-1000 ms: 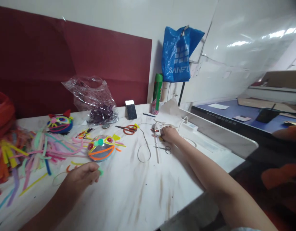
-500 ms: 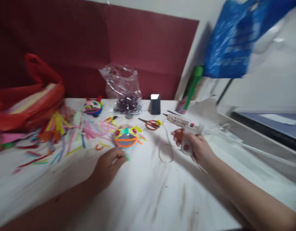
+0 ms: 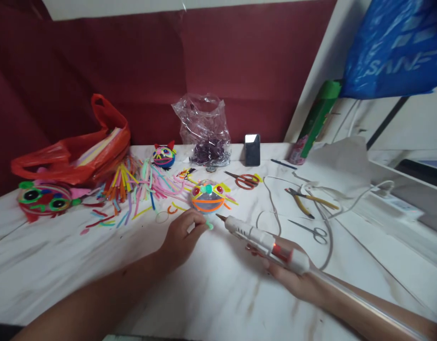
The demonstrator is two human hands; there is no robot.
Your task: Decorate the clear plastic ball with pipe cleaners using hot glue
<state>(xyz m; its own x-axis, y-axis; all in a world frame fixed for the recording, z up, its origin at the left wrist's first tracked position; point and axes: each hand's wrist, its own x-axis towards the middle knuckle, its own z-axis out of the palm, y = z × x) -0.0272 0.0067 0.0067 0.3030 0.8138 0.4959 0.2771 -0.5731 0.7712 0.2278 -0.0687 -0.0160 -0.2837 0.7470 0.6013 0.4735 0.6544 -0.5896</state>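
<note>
Closest to the person's body, the right hand (image 3: 292, 279) is wrapped around a white plastic glue gun with a metal nozzle (image 3: 250, 234), a long translucent glue stick (image 3: 363, 300) trailing from its rear. Everything here is easiest to place by the round, clear-fronted face ornament with red eyes and an orange-edged mouth (image 3: 208, 196). The gun sits in front and to the right of that ornament, its long axis slanting from the right forearm up toward the ornament's mouth. From here I can't tell whether a finger is pressing the trigger.

The left hand (image 3: 181, 237) is just in front of the ornament, thumb and forefinger pinching a small pale-green piece (image 3: 209, 225) that pokes out to the right. That's the relation that counts: the nozzle tip is just to the right of the green piece, close and apart, aimed roughly its way. The left hand is the nearer one to the ornament.

Right of the ornament lie small metal scissors (image 3: 319, 235) and yellow-handled pliers (image 3: 303, 208); behind it to the right, orange-handled scissors (image 3: 247, 181). Farthest, behind it, stands a crinkled clear plastic bag holding dark purple bits (image 3: 209, 147).
</note>
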